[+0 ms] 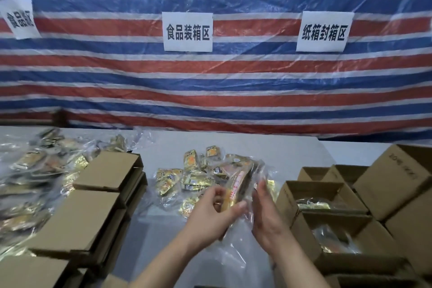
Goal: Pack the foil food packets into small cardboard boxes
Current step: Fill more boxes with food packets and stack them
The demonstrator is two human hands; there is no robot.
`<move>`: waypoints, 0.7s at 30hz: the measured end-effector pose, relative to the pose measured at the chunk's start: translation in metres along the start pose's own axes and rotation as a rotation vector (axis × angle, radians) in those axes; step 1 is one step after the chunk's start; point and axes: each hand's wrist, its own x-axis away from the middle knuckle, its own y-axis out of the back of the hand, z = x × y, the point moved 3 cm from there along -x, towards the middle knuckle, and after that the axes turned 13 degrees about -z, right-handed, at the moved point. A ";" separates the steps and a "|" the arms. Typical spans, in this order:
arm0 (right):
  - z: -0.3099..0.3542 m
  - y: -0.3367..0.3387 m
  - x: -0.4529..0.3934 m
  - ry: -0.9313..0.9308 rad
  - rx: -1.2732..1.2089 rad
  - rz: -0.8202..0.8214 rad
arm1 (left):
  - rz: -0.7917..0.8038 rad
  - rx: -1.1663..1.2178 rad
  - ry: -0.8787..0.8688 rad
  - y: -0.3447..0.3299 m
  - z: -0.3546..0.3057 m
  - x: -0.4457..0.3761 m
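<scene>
- Left hand [216, 214] grips clear bag of packets [236, 184]; right hand [265, 208] flat against it.
- Slick film may slip, spilling packets short of open box [327, 196].

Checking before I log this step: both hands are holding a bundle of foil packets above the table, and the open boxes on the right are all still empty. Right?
Not quite. The head view shows both the left hand and right hand on the bundle of foil packets above the table, but the open boxes on the right are not all empty: at least two already hold packets.
</scene>
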 end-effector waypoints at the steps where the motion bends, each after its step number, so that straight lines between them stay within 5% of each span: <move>1: 0.006 -0.006 0.008 0.006 -0.015 0.008 | -0.020 0.011 -0.023 -0.001 -0.007 0.007; 11: 0.012 0.011 0.056 -0.087 0.053 -0.099 | -0.141 -0.205 -0.244 -0.025 -0.011 0.049; 15: 0.004 0.035 0.061 0.135 0.253 -0.250 | -0.072 -0.078 0.001 -0.014 0.038 0.060; 21: -0.050 0.054 0.074 0.164 0.697 -0.326 | -0.021 -0.488 0.260 0.021 0.185 0.087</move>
